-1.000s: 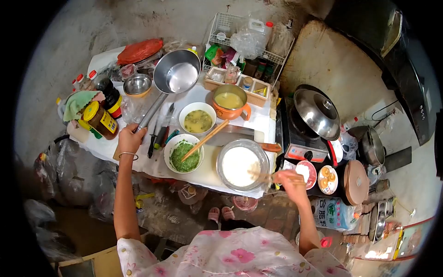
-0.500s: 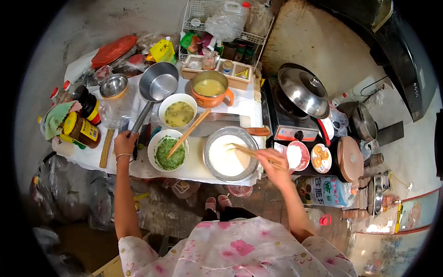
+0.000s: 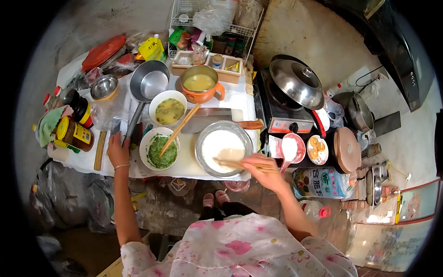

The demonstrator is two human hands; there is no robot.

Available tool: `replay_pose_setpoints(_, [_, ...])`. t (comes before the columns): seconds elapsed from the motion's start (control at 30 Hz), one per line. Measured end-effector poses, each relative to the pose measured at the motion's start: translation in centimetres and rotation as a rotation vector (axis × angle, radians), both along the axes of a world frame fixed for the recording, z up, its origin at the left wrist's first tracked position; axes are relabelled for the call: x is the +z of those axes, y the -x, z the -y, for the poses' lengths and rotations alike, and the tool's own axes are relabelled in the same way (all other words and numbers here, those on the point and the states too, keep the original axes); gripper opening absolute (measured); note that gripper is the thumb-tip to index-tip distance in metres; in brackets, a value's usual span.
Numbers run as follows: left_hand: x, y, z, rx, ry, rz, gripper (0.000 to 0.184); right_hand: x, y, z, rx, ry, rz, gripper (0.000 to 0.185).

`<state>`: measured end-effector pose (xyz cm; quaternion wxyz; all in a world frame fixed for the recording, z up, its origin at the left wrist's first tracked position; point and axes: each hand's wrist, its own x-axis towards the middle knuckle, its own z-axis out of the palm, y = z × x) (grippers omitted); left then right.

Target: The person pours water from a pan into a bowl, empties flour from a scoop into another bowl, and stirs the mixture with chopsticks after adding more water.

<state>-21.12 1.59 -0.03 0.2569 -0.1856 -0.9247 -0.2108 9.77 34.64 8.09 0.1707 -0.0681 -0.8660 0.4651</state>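
My right hand (image 3: 263, 167) is closed around wooden chopsticks (image 3: 230, 163), whose tips dip into a white mixture (image 3: 222, 147) in a metal bowl (image 3: 198, 150). My left hand (image 3: 118, 148) rests on the table's front edge, fingers apart, close to the end of the saucepan handle (image 3: 134, 121). Between the hands stands a white bowl of chopped greens (image 3: 162, 154) with another pair of chopsticks (image 3: 181, 127) leaning in it. Behind it is a bowl of yellowish liquid with bits (image 3: 170, 111). A cleaver (image 3: 207, 121) lies behind the metal bowl, its wooden handle pointing right.
A grey saucepan (image 3: 150, 81) and an orange pot (image 3: 198, 96) stand farther back. On the right, a gas stove (image 3: 288, 126) carries a lidded wok (image 3: 297, 83). Beside it are a pink scoop of white powder (image 3: 293, 148) and a plate of eggs (image 3: 318, 150). Jars (image 3: 76, 134) crowd the left edge.
My right hand has moved the chopsticks toward the near side of the metal bowl. My left hand has shifted slightly away from the saucepan handle. The whole view has shifted a little.
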Motion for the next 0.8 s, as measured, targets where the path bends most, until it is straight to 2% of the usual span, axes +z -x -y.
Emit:
replay_pose_setpoints(0.03, [1.0, -1.1, -0.3, -0.006, 0.007, 0.001, 0.027, -0.1, 1.0, -0.1, -0.01, -0.089, -0.034, 0.013])
replay_pose_setpoints(0.1, [5.3, -5.6, -2.1, -0.091, -0.367, 0.009, 0.02, 0.1, 0.6, -1.4, -0.125, -0.025, -0.02, 0.013])
replay_pose_setpoints(0.13, [6.5, -8.2, -2.9, -0.132, -0.496, 0.187, 0.017, 0.4, 0.2, -2.6, -0.226, 0.023, -0.009, 0.013])
replay_pose_setpoints(0.2, [6.8, -13.9, -4.8, -0.29, -0.801, 0.507, 0.013, 0.8, -1.4, -3.2, -0.212, 0.039, 0.046, 0.013])
replay_pose_setpoints(0.23, [6.0, -16.2, -5.8, -0.308, -0.997, 0.864, 0.012, 0.7, -1.5, -2.3, -0.133, 0.039, 0.07, 0.012])
replay_pose_setpoints(0.27, [4.8, -17.8, -6.8, -0.345, -0.968, 1.143, 0.016, 0.4, -1.4, -1.4, -0.058, 0.043, 0.092, 0.012])
replay_pose_setpoints(0.3, [3.7, -19.3, -8.4, -0.38, -0.961, 1.258, 0.018, -0.2, -0.1, -0.5, 0.029, 0.004, 0.002, 0.013])
replay_pose_setpoints(0.33, [2.8, -20.7, -9.9, -0.414, -0.953, 1.373, 0.019, -0.4, 1.1, -0.2, 0.008, -0.01, -0.016, 0.014])
replay_pose_setpoints(0.4, [1.3, -22.2, -12.3, -0.365, -1.143, 1.43, 0.017, -0.7, 1.9, -1.5, -0.101, 0.099, -0.027, 0.016])
replay_pose_setpoints(0.43, [1.3, -22.3, -13.3, -0.378, -1.145, 1.419, 0.017, 0.2, 1.1, -2.3, -0.19, 0.067, -0.001, 0.016])
replay_pose_setpoints(0.5, [1.4, -22.6, -14.7, -0.209, -1.311, 1.362, 0.013, 1.0, -1.3, -2.8, -0.254, 0.284, 0.173, 0.016])
replay_pose_setpoints(0.53, [0.9, -22.6, -15.0, -0.209, -1.311, 1.361, 0.013, 1.2, -2.1, -2.4, -0.27, 0.428, 0.268, 0.016])
replay_pose_setpoints(0.6, [-0.1, -22.6, -15.5, -0.187, -1.348, 1.34, 0.013, -0.5, -1.2, -0.9, -0.064, 0.076, 0.093, 0.017])
replay_pose_setpoints(0.63, [0.0, -22.5, -15.5, -0.191, -1.338, 1.341, 0.013, -1.6, -0.1, -0.7, -0.017, 0.027, 0.022, 0.018])
replay_pose_setpoints(0.67, [0.2, -22.4, -15.4, -0.208, -1.329, 1.332, 0.012, -1.4, 0.5, -0.9, -0.024, 0.034, 0.022, 0.018])
replay_pose_setpoints(0.73, [0.9, -22.2, -15.1, -0.23, -1.318, 1.324, 0.012, -1.0, 1.4, -1.7, -0.291, 0.232, 0.066, 0.02])
replay_pose_setpoints(0.77, [1.4, -21.9, -15.0, -0.226, -1.288, 1.339, 0.011, -0.3, 1.2, -2.5, -0.275, 0.409, 0.008, 0.022])
replay_pose_setpoints(0.8, [1.7, -21.7, -14.6, -0.218, -1.253, 1.36, 0.011, 0.6, 0.5, -3.3, -0.334, 0.372, 0.078, 0.023])
